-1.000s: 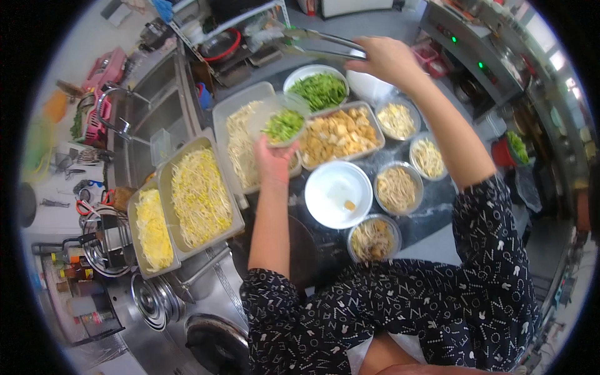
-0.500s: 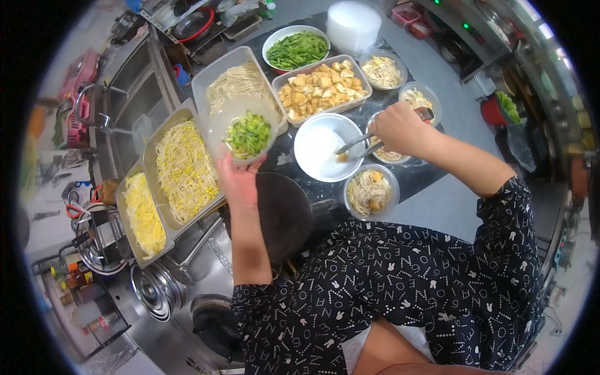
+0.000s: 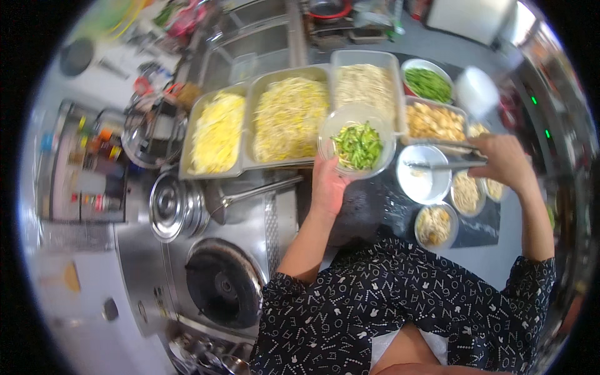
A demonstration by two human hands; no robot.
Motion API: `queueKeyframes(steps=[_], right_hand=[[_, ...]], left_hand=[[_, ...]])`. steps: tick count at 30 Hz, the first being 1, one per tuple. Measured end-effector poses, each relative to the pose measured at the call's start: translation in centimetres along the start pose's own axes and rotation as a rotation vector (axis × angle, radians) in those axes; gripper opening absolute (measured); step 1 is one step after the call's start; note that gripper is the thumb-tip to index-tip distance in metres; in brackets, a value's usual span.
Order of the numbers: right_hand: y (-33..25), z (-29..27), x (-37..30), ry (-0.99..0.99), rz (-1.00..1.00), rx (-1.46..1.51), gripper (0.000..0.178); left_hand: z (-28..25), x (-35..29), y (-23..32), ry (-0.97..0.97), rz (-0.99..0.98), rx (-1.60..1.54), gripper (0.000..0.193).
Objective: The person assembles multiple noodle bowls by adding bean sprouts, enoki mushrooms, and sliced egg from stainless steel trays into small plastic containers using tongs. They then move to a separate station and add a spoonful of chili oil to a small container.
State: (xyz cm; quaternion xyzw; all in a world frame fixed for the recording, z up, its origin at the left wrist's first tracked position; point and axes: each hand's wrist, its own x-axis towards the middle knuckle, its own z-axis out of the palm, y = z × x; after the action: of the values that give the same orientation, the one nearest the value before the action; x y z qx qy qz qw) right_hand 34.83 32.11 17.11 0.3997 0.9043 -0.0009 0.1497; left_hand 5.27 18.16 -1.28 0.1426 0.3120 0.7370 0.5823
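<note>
A clear round plastic bowl with chopped green vegetables and some pale strands rests in my left hand, the fingers around its near edge. It hangs in front of the tray of thin pale strands. My right hand grips metal tongs, their arms spread and pointing left. One arm passes over the white bowl; the other lies along the near edge of the fried tofu cubes. Nothing shows between the tong tips. A few small bits lie in the white bowl.
Trays of yellow shredded food, bean sprouts and pale strands line the counter. Behind stand green vegetables and a stack of clear containers. Filled bowls sit at right, a burner at left.
The view has swung left, so the trays appear further right. The tongs' arms have spread wider, and one has shifted from the white bowl toward the tofu. My left hand still holds the plastic bowl.
</note>
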Motion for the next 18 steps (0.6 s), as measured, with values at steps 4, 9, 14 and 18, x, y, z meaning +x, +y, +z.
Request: queueKeyframes(steps=[4,9,14,18], right_hand=[[-4.6,-5.2,8.1,0.343,-0.239,0.033,0.066],[-22.0,-4.7,24.3,0.452,-0.628,-0.037,0.084],[-35.5,-2.0,32.7,0.239,-0.588,-0.071,0.098],[-37.9,-0.4,33.2,0.137,-0.624,0.050,0.068]], left_hand=[[-1.5,-5.7,2.6,0.160,0.272,-0.072,0.063],[-7.6,-12.0,6.9,0.472,0.582,0.000,0.059],[-10.6,-17.9,8.0,0.673,0.796,0.233,0.057],[-11.5,-19.6,9.0,0.814,0.790,0.065,0.058]])
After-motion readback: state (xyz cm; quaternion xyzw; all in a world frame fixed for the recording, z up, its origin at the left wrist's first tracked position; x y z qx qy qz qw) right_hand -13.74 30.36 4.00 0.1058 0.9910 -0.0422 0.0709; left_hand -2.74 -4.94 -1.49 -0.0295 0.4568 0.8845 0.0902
